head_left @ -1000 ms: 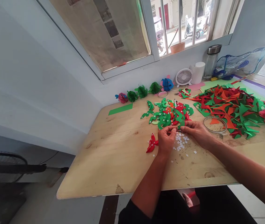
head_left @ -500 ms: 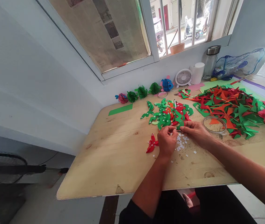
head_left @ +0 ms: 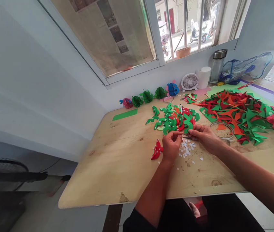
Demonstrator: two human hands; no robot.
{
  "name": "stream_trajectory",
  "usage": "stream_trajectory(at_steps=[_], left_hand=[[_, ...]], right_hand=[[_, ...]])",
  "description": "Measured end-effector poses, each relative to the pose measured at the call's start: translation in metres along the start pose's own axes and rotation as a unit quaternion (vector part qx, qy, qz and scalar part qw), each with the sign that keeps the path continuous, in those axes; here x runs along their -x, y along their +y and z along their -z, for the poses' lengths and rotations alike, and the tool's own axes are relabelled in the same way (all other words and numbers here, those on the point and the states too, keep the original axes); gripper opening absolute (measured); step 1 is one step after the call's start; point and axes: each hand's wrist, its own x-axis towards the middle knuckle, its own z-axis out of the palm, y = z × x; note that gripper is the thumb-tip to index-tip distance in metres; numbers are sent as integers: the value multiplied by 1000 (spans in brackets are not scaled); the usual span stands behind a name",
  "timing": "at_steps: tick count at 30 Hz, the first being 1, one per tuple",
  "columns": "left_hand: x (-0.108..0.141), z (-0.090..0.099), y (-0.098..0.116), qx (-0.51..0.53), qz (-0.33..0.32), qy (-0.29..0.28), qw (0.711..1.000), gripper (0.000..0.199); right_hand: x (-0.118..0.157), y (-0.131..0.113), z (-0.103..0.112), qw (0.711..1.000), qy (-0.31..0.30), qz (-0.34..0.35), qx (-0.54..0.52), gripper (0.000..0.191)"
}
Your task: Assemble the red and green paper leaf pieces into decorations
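My left hand [head_left: 172, 145] is closed in a pinch just above the table; whatever sits between its fingertips is too small to make out. Facing it, my right hand [head_left: 205, 138] grips a curved green paper piece [head_left: 189, 123] between thumb and fingers. A thin dark shape shows under the right fingers, its kind unclear. Below the fingertips lie many tiny white paper squares [head_left: 187, 148]. Beyond my hands is a pile of curved green and red paper cutouts [head_left: 172, 117] dotted with white squares. A red paper cutout [head_left: 156, 150] rests left of my left hand.
A big heap of red, orange and green scraps [head_left: 243, 112] covers the right side, with a tape roll [head_left: 222, 130] at its edge. Along the wall stand paper ornaments [head_left: 147, 96], a small white fan [head_left: 189, 82] and a glass bottle [head_left: 218, 66]. A green strip [head_left: 124, 114] lies far left.
The green piece at my right fingertips has lifted and turned slightly. My right hand has shifted a little, showing the dark shape beneath its fingers. My left hand stays nearly in place.
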Motion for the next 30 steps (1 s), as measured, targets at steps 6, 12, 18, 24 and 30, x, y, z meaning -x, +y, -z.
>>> stream_trajectory(at_steps=[6, 12, 18, 24, 30], left_hand=[[-1, 0, 0, 43, -7, -1, 999, 17], [-2, -4, -4, 92, 21, -12, 995, 10], [-1, -6, -3, 119, 43, -12, 992, 7], [-2, -5, -3, 121, 40, -19, 992, 11], [-3, -1, -2, 131, 35, -69, 988, 19]], right_hand=[[-1, 3, 2, 997, -20, 17, 66, 28], [1, 6, 0, 986, -34, 62, 150, 34], [-2, 9, 2, 957, -29, 123, 260, 25], [-1, 10, 2, 953, -30, 129, 271, 27], [0, 7, 1, 974, -43, 90, 203, 34]])
